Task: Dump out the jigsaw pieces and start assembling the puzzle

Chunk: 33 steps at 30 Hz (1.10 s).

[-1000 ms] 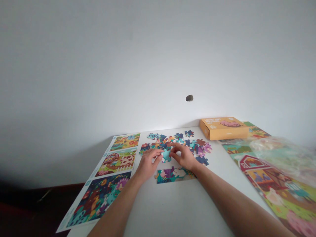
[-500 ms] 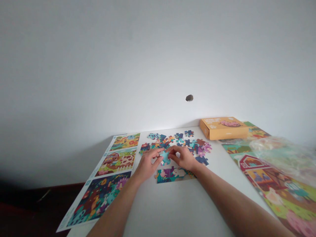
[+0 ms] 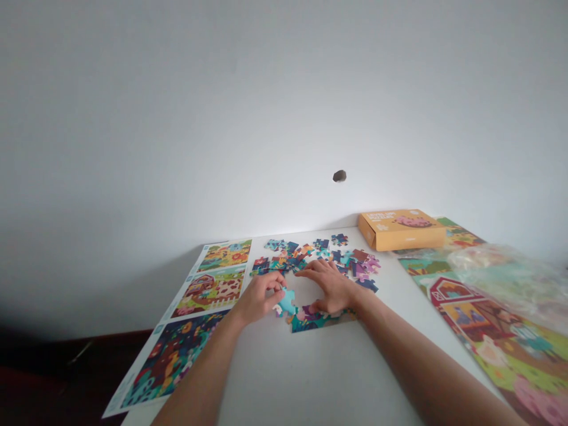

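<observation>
A light blue jigsaw puzzle piece [image 3: 287,300] is pinched between the thumb and fingers of my left hand [image 3: 261,297]. It sits close by the left end of a joined strip of puzzle pieces [image 3: 306,320]. Over that strip rests my right hand [image 3: 329,287], fingers spread, its thumb on the strip's upper edge; it covers part of the strip. Just beyond both hands lies a loose heap of puzzle pieces [image 3: 290,258] in dark blue, teal, orange and purple.
An orange puzzle box [image 3: 402,231] stands against the wall at the back right. A printed picture sheet [image 3: 186,331] runs along the table's left edge. On the right are a large farm picture [image 3: 501,331] and a crumpled clear plastic bag [image 3: 501,272].
My left hand has brought the light blue piece down and left, beside the strip. My right hand has let go of it and opened over the strip, which has shifted slightly right.
</observation>
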Tool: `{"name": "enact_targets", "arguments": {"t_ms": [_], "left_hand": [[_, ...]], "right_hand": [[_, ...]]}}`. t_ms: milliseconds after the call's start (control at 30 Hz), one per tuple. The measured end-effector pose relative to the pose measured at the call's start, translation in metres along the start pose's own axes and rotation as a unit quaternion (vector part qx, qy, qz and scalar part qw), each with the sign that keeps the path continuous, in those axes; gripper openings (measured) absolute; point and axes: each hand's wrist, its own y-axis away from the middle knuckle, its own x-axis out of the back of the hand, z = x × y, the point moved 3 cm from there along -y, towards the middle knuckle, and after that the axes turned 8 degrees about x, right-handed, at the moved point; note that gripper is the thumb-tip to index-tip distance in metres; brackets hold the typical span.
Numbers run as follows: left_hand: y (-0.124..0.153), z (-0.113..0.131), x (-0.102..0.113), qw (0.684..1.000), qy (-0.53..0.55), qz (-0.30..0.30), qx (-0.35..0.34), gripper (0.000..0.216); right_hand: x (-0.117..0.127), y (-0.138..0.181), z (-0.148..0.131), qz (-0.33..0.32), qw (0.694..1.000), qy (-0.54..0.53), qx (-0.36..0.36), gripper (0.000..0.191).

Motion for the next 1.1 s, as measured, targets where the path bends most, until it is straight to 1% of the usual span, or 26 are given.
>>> {"name": "enact_targets", "arguments": {"t_ms": [100,200,367,500,567,733,900,1100], "left_hand": [[0.001,-0.001,-0.001,0.999,-0.016,-0.035,0.009,0.009],[0.003,-0.002,-0.003,0.998,-0.039,-0.055,0.0,0.006],[0.004,-0.001,-0.003,0.992,-0.109,-0.057,-0.017,0.002],[0.005,0.005,-0.002,0.988,-0.145,-0.037,-0.02,0.01],[0.005,0.008,-0.003,0.987,-0.149,-0.042,-0.028,0.012],[0.005,0.008,-0.007,0.986,-0.144,-0.079,-0.031,0.017],[0.005,0.007,-0.007,0.988,-0.121,-0.086,-0.027,0.018],[0.005,0.005,-0.008,0.989,-0.114,-0.094,-0.027,0.018]], "right_hand": [[0.001,0.001,0.001,-0.003,1.0,0.001,-0.004,0.093],[0.0,0.002,0.001,-0.001,1.0,0.001,-0.003,0.092],[0.0,0.002,0.001,-0.005,1.0,0.005,-0.004,0.091],[0.002,0.002,0.0,-0.006,1.0,0.004,-0.004,0.09],[0.002,0.001,-0.001,-0.005,1.0,0.004,-0.003,0.09],[0.003,0.001,-0.002,-0.007,1.0,0.008,-0.005,0.09],[0.002,0.001,-0.001,-0.015,1.0,0.006,-0.01,0.09],[0.001,0.001,-0.001,-0.009,1.0,0.005,-0.003,0.09]]}}
